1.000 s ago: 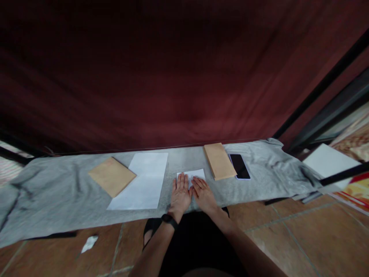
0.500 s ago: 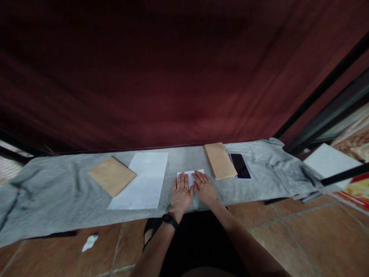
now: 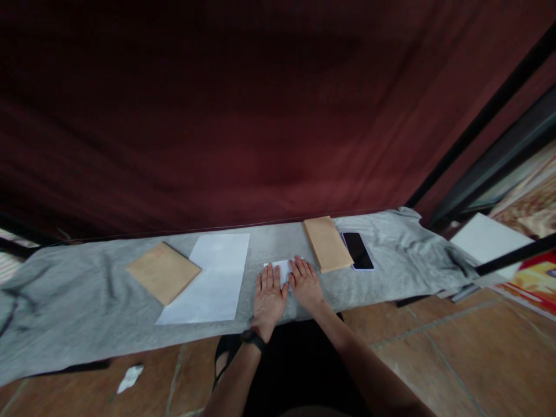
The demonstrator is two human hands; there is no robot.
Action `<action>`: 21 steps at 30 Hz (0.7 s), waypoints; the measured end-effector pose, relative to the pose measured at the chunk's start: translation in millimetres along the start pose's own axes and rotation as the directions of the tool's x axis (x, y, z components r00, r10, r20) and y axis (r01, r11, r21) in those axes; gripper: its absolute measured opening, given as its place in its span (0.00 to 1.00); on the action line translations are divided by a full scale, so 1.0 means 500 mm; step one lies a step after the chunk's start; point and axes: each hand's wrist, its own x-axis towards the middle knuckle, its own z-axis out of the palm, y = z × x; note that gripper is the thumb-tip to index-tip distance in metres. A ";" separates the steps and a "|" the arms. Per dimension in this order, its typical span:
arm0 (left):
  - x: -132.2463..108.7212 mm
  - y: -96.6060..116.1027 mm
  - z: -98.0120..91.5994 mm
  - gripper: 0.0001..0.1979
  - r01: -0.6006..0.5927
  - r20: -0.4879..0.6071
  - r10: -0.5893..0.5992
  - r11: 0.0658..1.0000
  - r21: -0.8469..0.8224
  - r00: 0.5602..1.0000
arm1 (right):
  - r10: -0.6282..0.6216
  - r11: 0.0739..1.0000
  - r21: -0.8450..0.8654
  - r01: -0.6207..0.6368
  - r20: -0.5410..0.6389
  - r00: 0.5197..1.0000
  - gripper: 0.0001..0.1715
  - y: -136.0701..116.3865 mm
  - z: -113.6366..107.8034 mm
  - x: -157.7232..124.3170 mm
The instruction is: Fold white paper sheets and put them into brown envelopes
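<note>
My left hand (image 3: pixel 268 297) and my right hand (image 3: pixel 305 283) lie flat, palms down, side by side on a small folded white paper (image 3: pixel 280 269). The paper rests on a grey cloth (image 3: pixel 87 313) spread on the floor, and only its far edge shows between and beyond my fingers. A black band circles my left wrist. A large white sheet (image 3: pixel 208 279) lies to the left of my hands. A brown envelope (image 3: pixel 326 243) lies just right of them.
A second brown envelope (image 3: pixel 163 272) overlaps the large sheet's left edge. A black phone (image 3: pixel 357 250) lies beside the right envelope. A dark red curtain hangs behind the cloth. A crumpled paper scrap (image 3: pixel 129 377) sits on the tiled floor. A white board (image 3: pixel 486 237) stands at right.
My right hand slid forward over the small paper, so less of the paper shows. The left hand stayed flat in place. The view shifted slightly.
</note>
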 end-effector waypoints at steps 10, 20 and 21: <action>-0.007 0.012 0.016 0.28 -0.030 -0.101 0.022 0.997 -0.070 0.995 | 0.022 0.999 -0.028 -0.020 0.063 0.998 0.29 -0.002 0.001 0.001; -0.036 0.030 0.026 0.28 -0.178 -0.087 0.167 0.975 -0.131 0.982 | -0.009 1.000 -0.018 0.010 0.088 0.996 0.29 0.003 -0.013 -0.002; -0.041 0.024 0.026 0.29 -0.172 -0.098 0.161 0.978 -0.116 0.982 | -0.003 1.000 -0.011 0.004 0.079 0.997 0.28 0.001 -0.013 -0.001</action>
